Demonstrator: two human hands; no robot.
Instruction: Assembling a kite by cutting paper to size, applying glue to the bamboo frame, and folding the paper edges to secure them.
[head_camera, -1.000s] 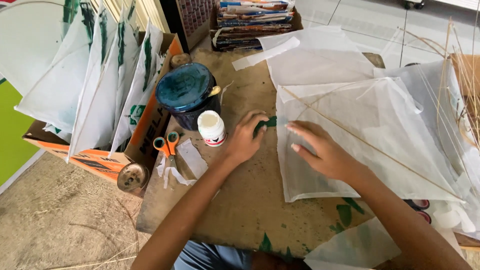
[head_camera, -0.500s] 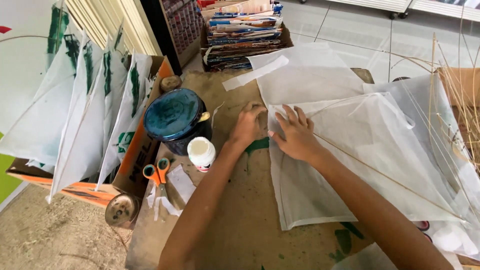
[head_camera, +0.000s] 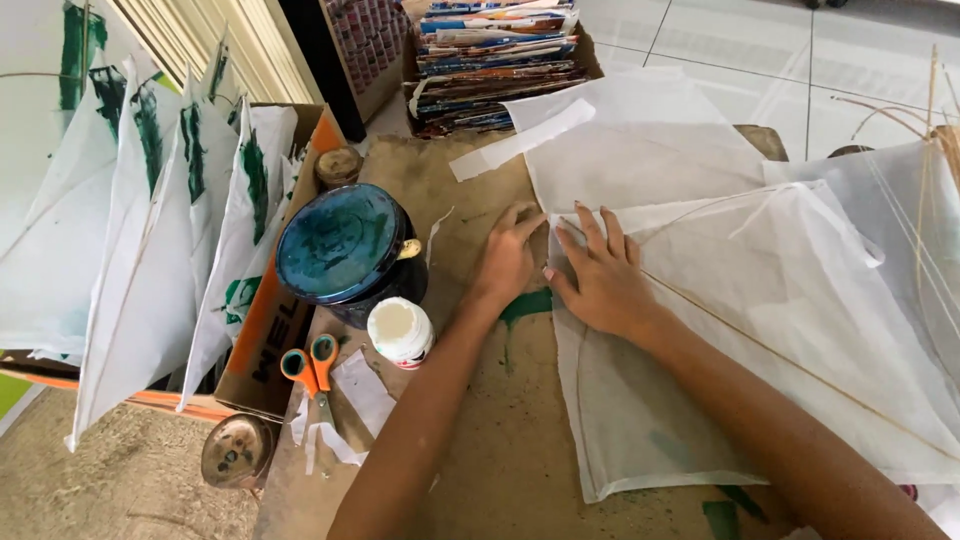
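A white paper kite (head_camera: 760, 330) with thin stick spars lies flat on a brown work board (head_camera: 480, 430). My right hand (head_camera: 598, 275) presses palm down on the kite's left corner, fingers spread. My left hand (head_camera: 508, 255) rests right beside it on the board, fingertips touching the kite's edge. Neither hand holds anything. More white paper sheets (head_camera: 640, 150) lie under and behind the kite.
A dark can with a blue lid (head_camera: 345, 250) and a small white glue bottle (head_camera: 400, 333) stand left of my hands. Orange scissors (head_camera: 308, 368) lie by paper scraps. Finished white-and-green kites (head_camera: 150, 250) stand in a cardboard box (head_camera: 275, 340). Stacked magazines (head_camera: 500, 55) sit behind.
Both hands have slid up along the kite's left edge toward its upper corner and now lie close together. The view has shifted slightly.
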